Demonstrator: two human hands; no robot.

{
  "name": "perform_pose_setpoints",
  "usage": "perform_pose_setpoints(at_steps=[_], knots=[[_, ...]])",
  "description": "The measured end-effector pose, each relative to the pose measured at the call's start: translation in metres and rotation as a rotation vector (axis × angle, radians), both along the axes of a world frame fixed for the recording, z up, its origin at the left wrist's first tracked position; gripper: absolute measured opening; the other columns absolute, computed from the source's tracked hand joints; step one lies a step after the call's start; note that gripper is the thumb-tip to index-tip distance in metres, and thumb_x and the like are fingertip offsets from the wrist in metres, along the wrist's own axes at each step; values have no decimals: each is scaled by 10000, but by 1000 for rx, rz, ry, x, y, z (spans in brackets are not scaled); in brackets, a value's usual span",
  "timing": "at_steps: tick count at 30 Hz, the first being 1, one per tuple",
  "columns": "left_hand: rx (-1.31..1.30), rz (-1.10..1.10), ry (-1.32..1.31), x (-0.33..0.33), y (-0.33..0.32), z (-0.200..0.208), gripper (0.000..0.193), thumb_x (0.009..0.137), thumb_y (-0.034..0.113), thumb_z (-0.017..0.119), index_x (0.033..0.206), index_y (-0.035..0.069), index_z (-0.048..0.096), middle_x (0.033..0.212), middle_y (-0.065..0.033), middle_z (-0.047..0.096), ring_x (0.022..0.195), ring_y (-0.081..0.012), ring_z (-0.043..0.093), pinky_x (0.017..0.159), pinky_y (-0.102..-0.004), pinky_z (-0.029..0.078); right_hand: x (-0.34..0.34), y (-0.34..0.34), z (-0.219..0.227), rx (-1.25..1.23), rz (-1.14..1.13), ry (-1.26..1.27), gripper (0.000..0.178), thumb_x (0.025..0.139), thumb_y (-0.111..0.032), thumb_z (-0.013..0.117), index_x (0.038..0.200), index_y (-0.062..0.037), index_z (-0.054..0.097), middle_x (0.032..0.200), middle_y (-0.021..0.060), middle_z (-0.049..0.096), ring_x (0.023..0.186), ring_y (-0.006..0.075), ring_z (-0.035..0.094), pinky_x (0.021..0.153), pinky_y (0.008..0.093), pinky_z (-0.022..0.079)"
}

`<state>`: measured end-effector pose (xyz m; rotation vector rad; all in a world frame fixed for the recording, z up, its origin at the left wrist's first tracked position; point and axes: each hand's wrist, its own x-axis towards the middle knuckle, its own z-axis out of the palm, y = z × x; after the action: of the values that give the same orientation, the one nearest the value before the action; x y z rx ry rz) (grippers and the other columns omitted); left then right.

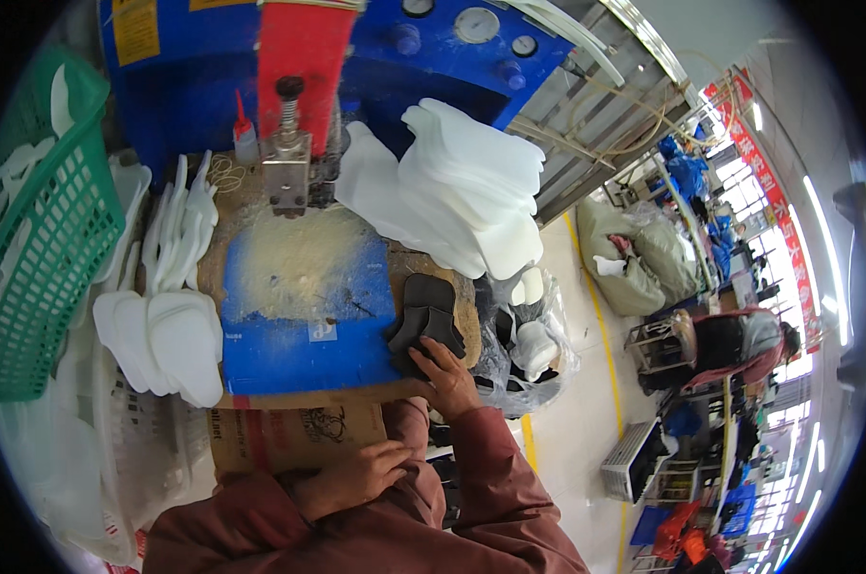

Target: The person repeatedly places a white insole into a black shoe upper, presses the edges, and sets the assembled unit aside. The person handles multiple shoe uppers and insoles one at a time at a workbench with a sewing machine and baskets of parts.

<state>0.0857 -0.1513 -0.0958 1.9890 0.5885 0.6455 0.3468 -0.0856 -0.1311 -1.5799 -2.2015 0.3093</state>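
Observation:
Black shaped pads (427,304), thin and flat, lie overlapped at the right end of the worktable. My right hand (444,381) reaches to their near edge, fingers stretched out with the tips touching them; no grip around a pad shows. My left hand (361,478) rests low over my lap near the table's front, its fingers loosely extended and nothing seen in it. Left of my right hand is a blue board (309,359), dusted with pale powder. Above the board stands a metal press head (288,177) with a spring, under a red column (299,48).
White insole-shaped sheets (471,182) are stacked behind the pads, with more white pieces (179,335) at left. A green basket (55,230) stands far left. Beside the table's right edge sits a clear plastic bag (548,378). Farther right, a person (739,346) bends over.

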Motion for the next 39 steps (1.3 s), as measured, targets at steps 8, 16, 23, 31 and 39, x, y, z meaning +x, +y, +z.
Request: perform_pose_setpoints(at_steps=[8,16,23,31,39], knots=[[-35,-44,-51,-14,13,1,355,1019,201,646,1311,-1,658,1304,-173,666,1217,-339,639,1004,-396,547,51,24,-27,-250,-748,1205,209,1072,-239,614,1125,-59,706,1043,38,749,922,180,724,776,335,576],[-324,234,-156,-29,48,33,640,1006,249,718,1541,17,454,1530,-220,520,1421,-348,503,1160,-440,435,36,-12,44,140,-411,1733,342,1100,-200,536,1383,-11,568,1348,149,653,1193,264,674,968,399,579],[-67,342,-166,-13,66,60,1080,883,468,814,1591,-101,230,1589,-362,344,1485,-478,381,1218,-475,346,-88,-43,63,-59,-478,1587,371,1128,-246,469,1414,-37,580,1355,131,670,1191,227,682,1020,379,559],[-165,452,-272,-28,65,36,629,1012,240,720,1535,-3,471,1242,-94,674,1017,-164,648,924,-319,538,-135,-54,35,-343,-437,1697,314,1105,-264,560,1313,-69,693,1027,-21,702,824,87,624,686,264,495],[-138,761,108,-96,93,97,315,1057,166,580,1247,-61,687,862,-118,703,749,-127,598,715,-335,502,-81,-41,30,-526,-618,1832,326,1122,-244,499,1398,-95,590,789,45,689,435,135,501,382,283,365]])
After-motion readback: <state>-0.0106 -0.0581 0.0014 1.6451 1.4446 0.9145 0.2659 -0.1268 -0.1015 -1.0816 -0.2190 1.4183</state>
